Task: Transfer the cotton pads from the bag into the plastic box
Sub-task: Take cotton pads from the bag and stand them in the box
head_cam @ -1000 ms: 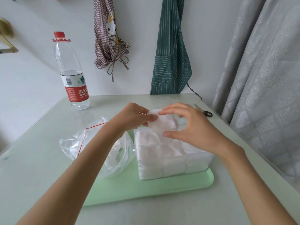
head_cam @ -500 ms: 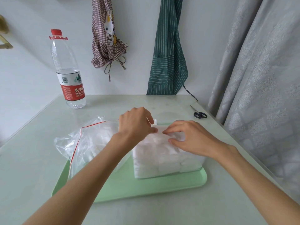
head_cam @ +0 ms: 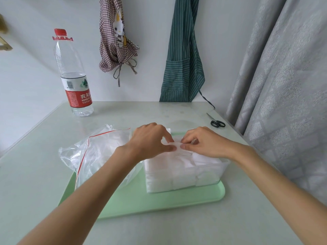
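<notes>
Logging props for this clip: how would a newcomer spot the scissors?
Start at the pale tabletop and follow its right edge back toward the grey curtain. The small black-handled metal scissors lie flat there, alone, beyond the green plastic tray; they are the only dark item on the table.

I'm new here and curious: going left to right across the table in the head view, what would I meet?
Water bottle → plastic bag → left hand → right hand → scissors.

A pale table [head_cam: 159,114] held a green tray [head_cam: 159,204]; behind the tray stood a water bottle [head_cam: 74,82] and lay scissors [head_cam: 216,122].
</notes>
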Demonstrator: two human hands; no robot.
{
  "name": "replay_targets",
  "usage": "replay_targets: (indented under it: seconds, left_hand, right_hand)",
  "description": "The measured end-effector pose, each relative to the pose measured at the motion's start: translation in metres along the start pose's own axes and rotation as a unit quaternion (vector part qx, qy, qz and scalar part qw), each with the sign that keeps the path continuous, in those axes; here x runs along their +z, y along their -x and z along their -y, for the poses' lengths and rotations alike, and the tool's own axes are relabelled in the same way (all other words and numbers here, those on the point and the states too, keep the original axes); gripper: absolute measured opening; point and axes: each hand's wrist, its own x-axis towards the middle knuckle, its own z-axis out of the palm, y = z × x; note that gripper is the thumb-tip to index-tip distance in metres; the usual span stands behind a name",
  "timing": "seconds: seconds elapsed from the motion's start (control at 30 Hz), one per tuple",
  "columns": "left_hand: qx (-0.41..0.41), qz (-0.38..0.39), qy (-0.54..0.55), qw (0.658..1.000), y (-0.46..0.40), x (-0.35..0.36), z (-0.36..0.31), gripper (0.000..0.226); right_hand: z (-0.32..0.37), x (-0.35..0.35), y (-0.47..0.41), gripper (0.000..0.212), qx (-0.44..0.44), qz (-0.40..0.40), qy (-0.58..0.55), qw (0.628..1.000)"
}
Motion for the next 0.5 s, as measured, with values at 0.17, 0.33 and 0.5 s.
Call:
replay_targets:
  seconds: [0.17, 0.33, 0.5]
  left_hand:
    - [0.001, 0.044, 0.012, 0.999, -0.0016, -0.002, 0.0017, 0.022]
    - [-0.007, 0.057, 0.015, 0.998, -0.002, -0.0032, -0.0012, 0.028]
    - [-0.004, 0.014, 0.016, 1.0, 0.0002, -0.0021, -0.0032, 0.028]
  right_hand:
    - [-0.0025, -0.001, -0.0022, 0.021, 0.001, 0.027, 0.017, 0.999]
    - [-0.0001, -0.0055, -0.0064, 0.021, 0.008, 0.055, 0.003, 0.998]
    - [0.0008, 0.0015, -0.0055, 0.022, 0.013, -0.016, 0.03, 0.999]
